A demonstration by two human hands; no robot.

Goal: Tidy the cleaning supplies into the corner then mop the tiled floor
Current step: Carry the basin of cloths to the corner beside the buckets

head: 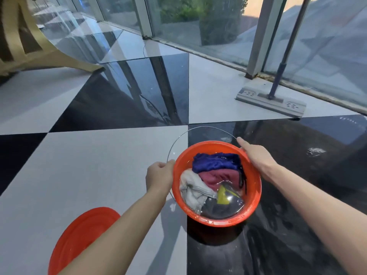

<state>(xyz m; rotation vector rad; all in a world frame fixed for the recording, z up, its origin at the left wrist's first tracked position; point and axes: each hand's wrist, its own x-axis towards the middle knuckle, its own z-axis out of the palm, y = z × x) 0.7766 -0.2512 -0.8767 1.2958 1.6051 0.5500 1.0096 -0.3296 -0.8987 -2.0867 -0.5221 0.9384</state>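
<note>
An orange bucket (255,197) stands on the tiled floor, filled with water and soaked cloths (215,175) in blue, maroon, white and yellow. Its thin wire handle (202,128) arcs over the far side. My left hand (159,174) grips the bucket's left rim. My right hand (257,155) holds the right rim, index finger stretched along the edge. A flat grey mop (270,101) with a purple pole rests on the floor at the far right, leaning by the window frame.
An orange lid (79,237) lies on the floor at the lower left, partly under my left forearm. The floor is glossy black and grey tiles (99,165). Glass window walls (198,22) run along the back. A beige chair leg (65,58) stands far left.
</note>
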